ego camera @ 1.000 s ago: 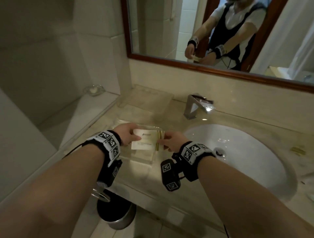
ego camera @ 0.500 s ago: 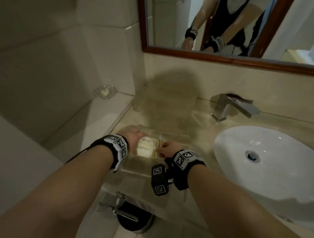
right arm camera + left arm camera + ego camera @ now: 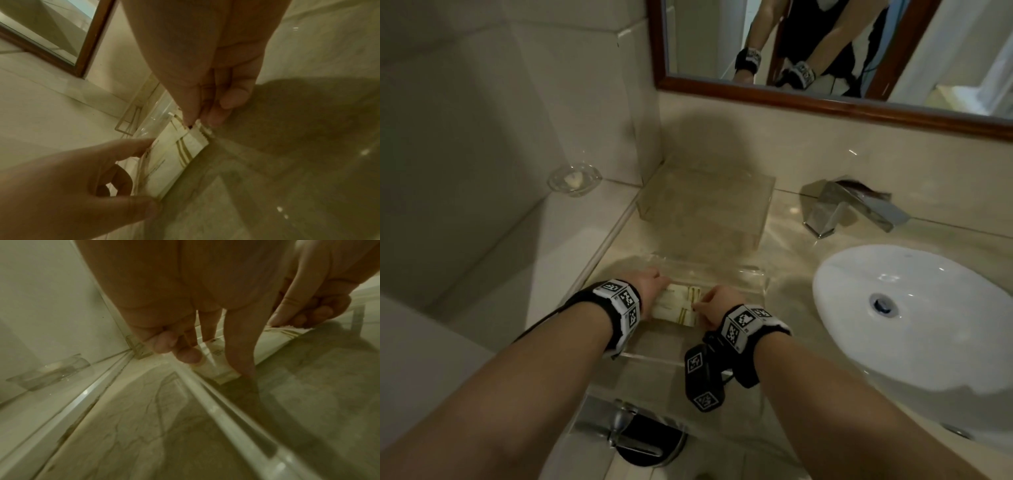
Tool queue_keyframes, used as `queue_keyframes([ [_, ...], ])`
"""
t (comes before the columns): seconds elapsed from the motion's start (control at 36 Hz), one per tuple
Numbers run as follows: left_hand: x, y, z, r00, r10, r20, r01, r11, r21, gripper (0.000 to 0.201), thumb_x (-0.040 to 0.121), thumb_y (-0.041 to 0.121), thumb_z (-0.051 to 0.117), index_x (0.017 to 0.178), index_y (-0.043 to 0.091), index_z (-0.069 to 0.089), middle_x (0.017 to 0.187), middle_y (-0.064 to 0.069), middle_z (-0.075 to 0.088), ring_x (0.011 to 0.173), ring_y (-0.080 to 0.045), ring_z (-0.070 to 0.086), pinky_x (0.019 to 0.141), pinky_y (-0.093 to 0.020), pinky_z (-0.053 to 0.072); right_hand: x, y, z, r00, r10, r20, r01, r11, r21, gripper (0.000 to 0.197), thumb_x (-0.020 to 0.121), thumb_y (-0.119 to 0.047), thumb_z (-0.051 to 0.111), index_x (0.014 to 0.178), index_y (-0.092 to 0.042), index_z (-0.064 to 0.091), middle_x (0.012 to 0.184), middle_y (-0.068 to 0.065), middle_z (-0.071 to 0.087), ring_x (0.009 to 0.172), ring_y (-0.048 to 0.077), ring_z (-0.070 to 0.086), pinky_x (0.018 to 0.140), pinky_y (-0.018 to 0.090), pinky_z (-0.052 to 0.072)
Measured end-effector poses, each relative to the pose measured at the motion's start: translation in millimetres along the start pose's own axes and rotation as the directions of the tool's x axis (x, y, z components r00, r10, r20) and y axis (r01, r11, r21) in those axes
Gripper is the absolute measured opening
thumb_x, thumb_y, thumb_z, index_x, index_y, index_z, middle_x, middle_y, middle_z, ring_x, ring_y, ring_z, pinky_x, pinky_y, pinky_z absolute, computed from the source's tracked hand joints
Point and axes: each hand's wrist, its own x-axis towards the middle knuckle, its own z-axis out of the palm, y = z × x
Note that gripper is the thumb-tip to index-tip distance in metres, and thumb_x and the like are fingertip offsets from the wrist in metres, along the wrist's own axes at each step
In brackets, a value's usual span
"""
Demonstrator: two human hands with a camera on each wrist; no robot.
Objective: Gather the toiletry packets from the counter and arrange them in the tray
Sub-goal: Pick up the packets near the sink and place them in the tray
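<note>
**Two hands on a stack of packets inside the clear tray**

The toiletry packets (image 3: 677, 306) lie as a small cream stack with gold stripes on the floor of the clear tray (image 3: 751, 274), toward its left side, on the marble counter (image 3: 787, 222). At least two packets show, one overlapping the other; the exact count cannot be told. Two hands are on them. The left hand (image 3: 650, 284) holds the stack's left end, thumb and index finger spread along its edge. The right hand (image 3: 717, 305) pinches the serrated right end between thumb and forefinger.

The head view gives the layout: one second clear tray (image 3: 705, 202) behind the first, one tap (image 3: 852, 209), one white basin (image 3: 914, 318) to the right, one glass soap dish (image 3: 574, 179) on the ledge to the left, one wood-framed mirror (image 3: 825, 102) above. The right wrist view alone shows the pinch on the zigzag seal (image 3: 202, 129) and the left hand's (image 3: 82, 183) spread fingers. The left wrist view alone shows the left thumb tip down on the tray floor at the stack's near corner (image 3: 224, 374), and the tray's near-left wall (image 3: 226, 415) running just beside it.

The packets sit close to the tray's left wall; bare tray floor lies to the right of the packets and behind them.
</note>
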Motion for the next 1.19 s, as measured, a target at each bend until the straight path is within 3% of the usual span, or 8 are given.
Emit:
queue_keyframes([
  [0.22,-2,2,0,1.0,-0.02,0.001,0.02,1.0,0.014,0.071,0.076,0.013,0.068,0.14,0.017,0.036,0.135,-0.008,0.039,0.115,-0.03,0.055,0.099,-0.037,0.048,10,-3,9,1.0,-0.009,0.015,0.009,1.0,0.003,0.029,0.089,-0.032,0.059,0.065,-0.015,0.057,0.102,0.015,0.072,0.097,0.03,0.067,0.088,0.041,0.055],
  [0.36,-1,4,2,0.999,-0.05,0.001,0.05,0.999,0.008,0.08,0.077,0.008,0.066,0.145,0.017,0.026,0.14,-0.008,0.036,0.12,-0.03,0.051,0.1,-0.037,0.046,17,3,13,1.0,0.007,0.03,-0.007,1.0,0.005,0.031,0.087,-0.035,0.059,0.094,-0.007,0.07,0.098,0.014,0.072,0.092,0.029,0.067,0.086,0.04,0.056],
  [0.47,-2,7,4,0.997,-0.072,-0.02,0.071,0.996,-0.059,0.09,0.075,0.005,0.066,0.149,0.019,0.016,0.151,-0.006,0.023,0.13,-0.028,0.043,0.106,-0.032,0.041,119,61,44,0.999,0.029,0.017,-0.027,0.996,-0.088,0.087,0.046,-0.09,0.049,0.099,-0.023,0.066,0.08,0.006,0.07,0.071,0.027,0.065,0.076,0.052,0.052],
  [0.53,-3,10,2,0.996,-0.09,-0.029,0.085,0.988,-0.13,0.09,0.077,0.003,0.064,0.15,0.02,0.013,0.155,-0.004,0.018,0.134,-0.027,0.038,0.109,-0.029,0.037,135,74,44,1.0,0.0,-0.019,-0.001,1.0,-0.027,0.071,0.066,-0.079,0.046,0.1,-0.021,0.068,0.085,0.006,0.071,0.076,0.028,0.066,0.077,0.048,0.055],
  [0.58,-7,19,-3,0.994,-0.103,-0.029,0.096,0.977,-0.192,0.085,0.081,0.007,0.063,0.15,0.018,0.014,0.155,-0.005,0.016,0.136,-0.026,0.035,0.112,-0.03,0.033,7,27,-14,0.997,-0.071,0.009,0.071,0.996,0.049,0.04,0.09,-0.042,0.051,0.103,-0.008,0.067,0.09,0.008,0.07,0.085,0.028,0.067,0.084,0.043,0.056],
  [0.64,-9,28,-8,0.993,-0.105,-0.06,0.092,0.978,-0.189,0.085,0.082,0.018,0.067,0.149,0.017,0.016,0.154,-0.006,0.018,0.137,-0.024,0.033,0.114,-0.029,0.031,-19,25,-33,0.994,-0.105,0.01,0.102,0.985,0.137,0.026,0.094,-0.024,0.051,0.103,-0.004,0.065,0.089,0.009,0.066,0.09,0.028,0.068,0.091,0.04,0.054],
  [0.94,-24,136,-46,0.994,-0.013,-0.109,-0.011,0.976,-0.217,0.053,0.091,0.032,0.054,0.14,0.018,0.04,0.144,-0.002,0.045,0.127,-0.02,0.049,0.105,-0.029,0.037,-80,116,-131,0.981,-0.108,-0.16,0.114,0.993,0.028,0.032,0.093,-0.024,0.052,0.117,-0.005,0.061,0.118,0.016,0.065,0.109,0.029,0.061,0.094,0.036,0.048],
  [1.19,-30,268,-60,0.984,0.129,-0.124,-0.163,0.933,-0.321,0.04,0.092,0.031,0.053,0.131,0.019,0.052,0.132,0.0,0.057,0.12,-0.017,0.055,0.1,-0.024,0.039,-138,248,-203,0.973,-0.01,-0.232,0.002,0.999,-0.034,0.033,0.093,-0.027,0.054,0.116,-0.005,0.063,0.095,0.009,0.061,0.086,0.018,0.053,0.081,0.028,0.045],
])
